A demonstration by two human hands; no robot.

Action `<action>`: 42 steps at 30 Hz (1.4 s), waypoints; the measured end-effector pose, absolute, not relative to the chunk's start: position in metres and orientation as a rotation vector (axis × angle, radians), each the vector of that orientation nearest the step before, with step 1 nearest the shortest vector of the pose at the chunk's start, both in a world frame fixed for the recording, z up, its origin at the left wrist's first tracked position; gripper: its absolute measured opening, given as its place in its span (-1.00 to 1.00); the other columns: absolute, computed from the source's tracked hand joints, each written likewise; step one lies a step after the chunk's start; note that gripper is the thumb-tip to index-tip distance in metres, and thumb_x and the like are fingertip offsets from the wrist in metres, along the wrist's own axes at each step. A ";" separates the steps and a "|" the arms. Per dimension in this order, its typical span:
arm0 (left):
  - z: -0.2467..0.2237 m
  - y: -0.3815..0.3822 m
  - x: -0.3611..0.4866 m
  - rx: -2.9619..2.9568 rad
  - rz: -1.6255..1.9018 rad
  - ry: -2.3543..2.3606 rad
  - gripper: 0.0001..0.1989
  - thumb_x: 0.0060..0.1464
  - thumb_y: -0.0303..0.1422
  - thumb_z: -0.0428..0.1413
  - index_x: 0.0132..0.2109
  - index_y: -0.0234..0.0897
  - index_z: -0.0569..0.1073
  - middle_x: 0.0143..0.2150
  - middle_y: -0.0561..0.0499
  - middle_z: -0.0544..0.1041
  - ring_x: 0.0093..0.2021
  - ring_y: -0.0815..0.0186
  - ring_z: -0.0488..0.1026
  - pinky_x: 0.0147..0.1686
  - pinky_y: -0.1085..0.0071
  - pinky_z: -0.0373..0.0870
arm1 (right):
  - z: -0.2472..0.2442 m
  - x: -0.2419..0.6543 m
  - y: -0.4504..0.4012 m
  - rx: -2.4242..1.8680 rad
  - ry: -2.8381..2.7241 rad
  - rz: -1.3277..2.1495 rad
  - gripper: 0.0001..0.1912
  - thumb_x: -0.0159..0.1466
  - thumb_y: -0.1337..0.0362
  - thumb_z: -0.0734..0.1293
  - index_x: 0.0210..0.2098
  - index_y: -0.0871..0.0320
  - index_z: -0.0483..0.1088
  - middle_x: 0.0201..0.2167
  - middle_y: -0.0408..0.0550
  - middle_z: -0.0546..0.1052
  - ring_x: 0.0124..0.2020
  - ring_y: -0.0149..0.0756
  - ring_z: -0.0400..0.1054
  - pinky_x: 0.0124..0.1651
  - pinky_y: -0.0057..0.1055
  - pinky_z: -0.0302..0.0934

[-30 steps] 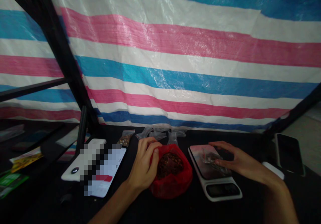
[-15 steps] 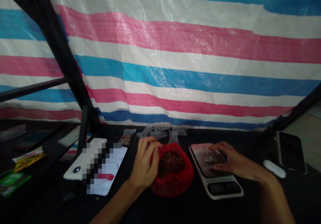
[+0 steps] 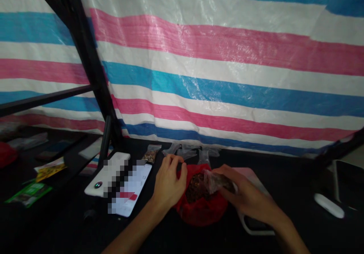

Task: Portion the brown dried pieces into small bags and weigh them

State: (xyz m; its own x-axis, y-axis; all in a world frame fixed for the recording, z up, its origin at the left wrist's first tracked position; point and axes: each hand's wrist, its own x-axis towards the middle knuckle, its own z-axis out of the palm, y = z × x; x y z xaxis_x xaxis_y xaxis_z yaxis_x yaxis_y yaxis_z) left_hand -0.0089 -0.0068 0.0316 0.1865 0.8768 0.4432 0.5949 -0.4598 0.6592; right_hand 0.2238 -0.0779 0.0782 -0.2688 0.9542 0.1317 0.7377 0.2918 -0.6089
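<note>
A red plastic bag (image 3: 203,216) stands with its mouth spread, holding small dark brown dried pieces (image 3: 196,193). My left hand (image 3: 170,180) is closed at the bag's left rim with curled fingers; the fingertips are partly hidden. Over the bag's right side, my right hand (image 3: 239,189) grips a small clear plastic bag (image 3: 220,182) with brown contents. This small bag is tilted, its clear end pointing left above the dried pieces. Behind and under my right hand lies a kitchen scale (image 3: 250,174), its display mostly covered by the hand and wrist.
Several clear bags (image 3: 187,151) and a filled small bag (image 3: 150,153) lie along the back. To the left are a white device (image 3: 109,170), a lit phone (image 3: 133,189) and yellow (image 3: 51,169) and green packets (image 3: 30,193). A white case (image 3: 329,205) lies right, near a black frame (image 3: 88,60).
My right hand has lifted the small clear bag off the scale and carried it left over the red bag. My left hand stays at the red bag's rim. The view has shifted slightly.
</note>
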 end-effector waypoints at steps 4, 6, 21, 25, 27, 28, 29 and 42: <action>0.032 -0.006 -0.008 2.130 1.124 1.406 -0.81 0.31 -0.34 -0.06 -0.13 -0.22 0.45 -0.10 -0.10 0.46 -0.02 0.10 0.45 0.06 0.05 0.42 | 0.067 0.205 -0.076 -1.546 -2.228 0.392 -0.64 0.26 0.43 0.29 0.00 0.01 0.45 -0.08 -0.03 0.50 -0.07 -0.16 0.41 0.02 -0.23 0.27; 0.032 -0.006 -0.009 2.132 1.127 1.408 -0.81 0.31 -0.35 -0.06 -0.14 -0.22 0.45 -0.11 -0.10 0.46 -0.02 0.10 0.45 0.06 0.05 0.42 | 0.064 0.204 -0.076 -1.566 -2.265 0.341 -0.69 0.23 0.45 0.32 -0.07 0.02 0.46 -0.10 -0.04 0.49 -0.07 -0.15 0.39 0.02 -0.21 0.25; 0.033 -0.007 -0.009 2.101 1.122 1.345 -0.81 0.32 -0.37 -0.07 -0.12 -0.20 0.45 -0.08 -0.08 0.48 0.00 0.12 0.45 0.09 0.09 0.41 | 0.069 0.216 -0.071 -1.541 -2.157 0.428 -0.80 0.29 0.33 0.34 -0.11 0.03 0.50 -0.21 -0.08 0.61 -0.21 -0.20 0.46 -0.11 -0.29 0.28; 0.032 -0.007 -0.010 2.100 1.155 1.338 -0.81 0.32 -0.36 -0.07 -0.13 -0.19 0.45 -0.09 -0.08 0.48 0.00 0.13 0.46 0.08 0.10 0.41 | 0.080 0.253 -0.075 -1.659 -1.966 0.508 -0.73 0.32 0.15 0.32 -0.05 0.05 0.52 -0.13 -0.03 0.63 -0.15 -0.14 0.51 -0.07 -0.28 0.35; 0.032 -0.007 -0.010 2.106 1.164 1.339 -0.81 0.32 -0.35 -0.07 -0.13 -0.19 0.45 -0.09 -0.08 0.48 0.00 0.13 0.46 0.07 0.11 0.41 | 0.081 0.276 -0.078 -1.742 -1.929 0.517 -0.68 0.30 0.09 0.31 -0.04 0.06 0.54 -0.10 -0.01 0.64 -0.12 -0.08 0.52 -0.03 -0.22 0.37; 0.032 -0.007 -0.010 2.109 1.162 1.340 -0.81 0.32 -0.35 -0.06 -0.13 -0.19 0.45 -0.09 -0.08 0.48 0.00 0.13 0.46 0.07 0.11 0.41 | 0.080 0.286 -0.080 -1.796 -1.928 0.530 -0.66 0.28 0.07 0.32 -0.05 0.06 0.54 -0.10 0.01 0.64 -0.11 -0.05 0.52 -0.02 -0.19 0.38; 0.033 -0.008 -0.010 2.112 1.159 1.340 -0.81 0.31 -0.35 -0.06 -0.13 -0.18 0.45 -0.09 -0.08 0.48 0.00 0.13 0.46 0.07 0.11 0.42 | 0.078 0.295 -0.082 -1.845 -1.915 0.536 -0.65 0.25 0.06 0.32 -0.07 0.07 0.55 -0.10 0.02 0.64 -0.10 -0.02 0.53 0.00 -0.15 0.38; 0.029 -0.009 -0.006 2.153 1.189 1.341 -0.83 0.29 -0.38 -0.03 -0.15 -0.17 0.46 -0.11 -0.06 0.48 -0.03 0.16 0.49 0.03 0.14 0.45 | 0.075 0.345 -0.089 -1.844 -1.609 0.139 -0.51 0.23 -0.08 0.30 0.06 0.01 0.45 0.13 0.08 0.51 0.19 0.12 0.36 0.25 0.11 0.24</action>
State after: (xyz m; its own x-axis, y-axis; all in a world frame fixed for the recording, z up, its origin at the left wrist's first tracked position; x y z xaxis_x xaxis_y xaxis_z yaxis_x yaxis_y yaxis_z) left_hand -0.0060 -0.0086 0.0294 0.2045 0.8564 0.4741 0.5730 -0.4974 0.6514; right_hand 0.3446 -0.0890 0.0748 0.2316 0.9106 0.3422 0.8383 -0.0084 -0.5451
